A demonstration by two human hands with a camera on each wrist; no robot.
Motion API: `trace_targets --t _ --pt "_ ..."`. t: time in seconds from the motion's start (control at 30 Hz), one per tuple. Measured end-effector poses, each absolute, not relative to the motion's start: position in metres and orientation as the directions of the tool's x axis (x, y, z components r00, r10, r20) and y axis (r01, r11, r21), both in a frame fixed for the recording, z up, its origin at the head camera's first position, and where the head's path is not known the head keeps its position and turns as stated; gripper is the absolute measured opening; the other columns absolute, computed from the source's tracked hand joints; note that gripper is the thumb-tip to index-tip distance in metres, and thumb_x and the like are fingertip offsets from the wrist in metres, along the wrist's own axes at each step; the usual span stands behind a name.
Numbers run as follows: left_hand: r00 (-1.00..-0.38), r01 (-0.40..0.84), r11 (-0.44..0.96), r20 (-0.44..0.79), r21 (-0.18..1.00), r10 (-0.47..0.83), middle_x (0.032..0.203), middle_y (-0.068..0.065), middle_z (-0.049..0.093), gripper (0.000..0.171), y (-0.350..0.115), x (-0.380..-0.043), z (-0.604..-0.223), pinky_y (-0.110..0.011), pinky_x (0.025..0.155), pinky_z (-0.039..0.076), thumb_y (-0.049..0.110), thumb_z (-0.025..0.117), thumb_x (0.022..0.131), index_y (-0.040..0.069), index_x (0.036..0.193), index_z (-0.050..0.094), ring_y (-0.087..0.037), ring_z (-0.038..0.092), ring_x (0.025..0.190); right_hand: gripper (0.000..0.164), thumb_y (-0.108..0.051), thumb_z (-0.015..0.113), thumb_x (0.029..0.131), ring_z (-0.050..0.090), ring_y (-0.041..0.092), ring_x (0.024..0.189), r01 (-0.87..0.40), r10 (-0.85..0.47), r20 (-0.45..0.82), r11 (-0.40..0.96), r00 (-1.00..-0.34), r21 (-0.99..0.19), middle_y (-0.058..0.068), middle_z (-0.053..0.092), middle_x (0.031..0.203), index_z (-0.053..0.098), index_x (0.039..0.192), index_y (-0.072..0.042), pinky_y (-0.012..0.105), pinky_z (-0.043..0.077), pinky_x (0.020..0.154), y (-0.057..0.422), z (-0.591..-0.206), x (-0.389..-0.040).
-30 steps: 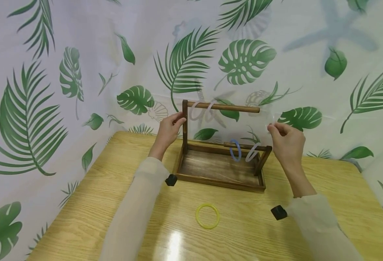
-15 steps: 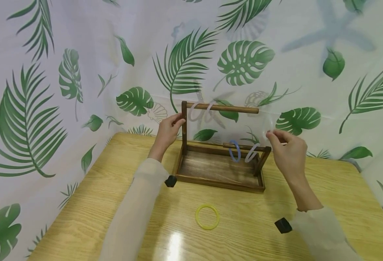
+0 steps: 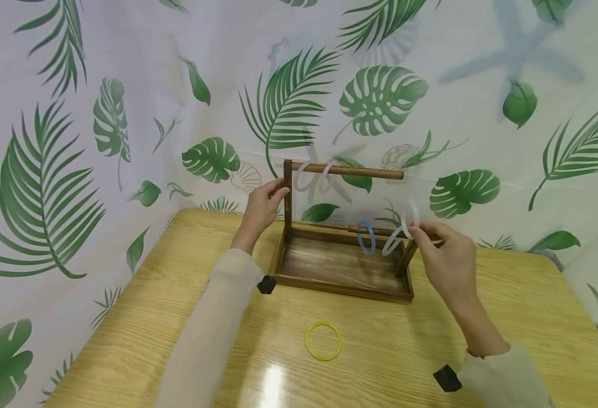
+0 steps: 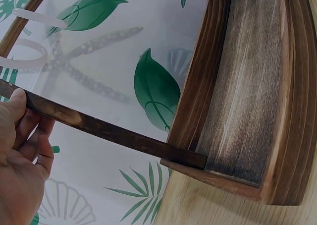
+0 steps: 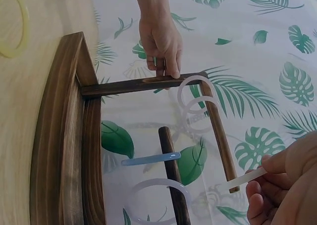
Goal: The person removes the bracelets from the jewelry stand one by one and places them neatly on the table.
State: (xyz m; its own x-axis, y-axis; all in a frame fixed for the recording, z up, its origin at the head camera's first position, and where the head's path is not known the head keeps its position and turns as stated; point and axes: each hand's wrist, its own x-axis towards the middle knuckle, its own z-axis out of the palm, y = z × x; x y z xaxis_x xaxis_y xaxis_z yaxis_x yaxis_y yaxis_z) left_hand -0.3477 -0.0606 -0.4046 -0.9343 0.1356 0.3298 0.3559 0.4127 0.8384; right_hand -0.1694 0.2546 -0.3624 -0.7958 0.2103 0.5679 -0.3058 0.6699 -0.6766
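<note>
My left hand (image 3: 263, 207) pinches the tall post (image 4: 99, 126) of a dark wooden stand. My right hand (image 3: 449, 255) pinches a clear whitish bangle (image 5: 247, 177) between thumb and fingers. In the head view that bangle stands just above the short post end of the lower bar (image 3: 381, 230). The right wrist view has it crossing the free end of the upper bar (image 5: 218, 131); I cannot tell whether they touch. Two pale pink bangles (image 5: 179, 93) hang from the upper bar. On the lower bar hang a blue bangle (image 3: 374, 238) and a pale lilac bangle (image 5: 148, 183).
A yellow bangle (image 3: 306, 340) lies flat on the wood-grain table (image 3: 176, 328), in front of the stand's tray (image 3: 340, 263). A leaf-patterned sheet (image 3: 217, 73) hangs behind and to the left, close to the stand.
My right hand has come down and slightly left with the clear bangle, from near the upper bar's free end towards the lower bar in the head view. My left hand stays on the post.
</note>
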Motion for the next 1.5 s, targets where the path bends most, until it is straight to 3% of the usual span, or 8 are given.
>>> trace_targets --t 0.3,0.63,0.8,1.17,1.5 --pt "-0.936 0.350 0.406 0.325 0.844 0.133 0.131 -0.018 0.069 0.040 -0.061 -0.347 -0.405 -0.045 0.100 0.051 0.023 0.060 0.107 0.001 0.141 0.063 -0.033 0.064 0.118 0.014 -0.005 0.075 0.095 0.060 -0.001 0.068 -0.319 0.153 0.542 0.665 -0.826 -0.675 0.019 0.076 0.087 0.078 0.101 0.008 0.013 0.046 0.053 0.246 -0.373 -0.156" --pt "-0.937 0.350 0.392 0.324 0.851 0.132 0.132 -0.018 0.068 0.041 -0.061 -0.348 -0.406 -0.044 0.101 0.051 0.024 0.060 0.107 0.002 0.142 0.062 -0.032 0.064 0.121 0.014 -0.008 0.074 0.097 0.065 0.013 0.066 -0.279 0.130 0.477 0.669 -0.869 -0.689 0.018 0.077 0.096 0.079 0.104 0.004 0.018 0.046 0.050 0.245 -0.386 -0.134" --pt "-0.938 0.348 0.391 0.323 0.852 0.130 0.132 -0.018 0.068 0.041 -0.060 -0.348 -0.406 -0.045 0.101 0.051 0.024 0.061 0.107 0.002 0.141 0.063 -0.033 0.064 0.120 0.012 -0.006 0.075 0.095 0.064 0.010 0.065 -0.276 0.129 0.467 0.660 -0.875 -0.699 0.017 0.077 0.098 0.079 0.102 0.003 0.017 0.047 0.051 0.242 -0.392 -0.127" --pt "-0.938 0.347 0.382 0.324 0.857 0.126 0.132 -0.018 0.068 0.042 -0.061 -0.347 -0.405 -0.044 0.101 0.051 0.023 0.061 0.107 0.001 0.142 0.062 -0.031 0.063 0.121 0.009 -0.001 0.077 0.092 0.057 0.005 0.060 -0.301 0.078 0.447 0.636 -0.891 -0.711 0.012 0.075 0.083 0.079 0.099 0.004 0.019 0.044 0.047 0.231 -0.410 -0.120" --pt "-0.930 0.365 0.387 0.345 0.847 0.123 0.133 -0.019 0.067 0.040 -0.060 -0.346 -0.405 -0.044 0.101 0.051 0.020 0.062 0.106 -0.001 0.140 0.063 -0.031 0.064 0.120 0.010 -0.003 0.078 0.092 0.057 0.009 0.059 -0.288 0.067 0.412 0.613 -0.909 -0.735 0.008 0.073 0.080 0.078 0.099 0.004 0.019 0.044 0.048 0.228 -0.421 -0.112"
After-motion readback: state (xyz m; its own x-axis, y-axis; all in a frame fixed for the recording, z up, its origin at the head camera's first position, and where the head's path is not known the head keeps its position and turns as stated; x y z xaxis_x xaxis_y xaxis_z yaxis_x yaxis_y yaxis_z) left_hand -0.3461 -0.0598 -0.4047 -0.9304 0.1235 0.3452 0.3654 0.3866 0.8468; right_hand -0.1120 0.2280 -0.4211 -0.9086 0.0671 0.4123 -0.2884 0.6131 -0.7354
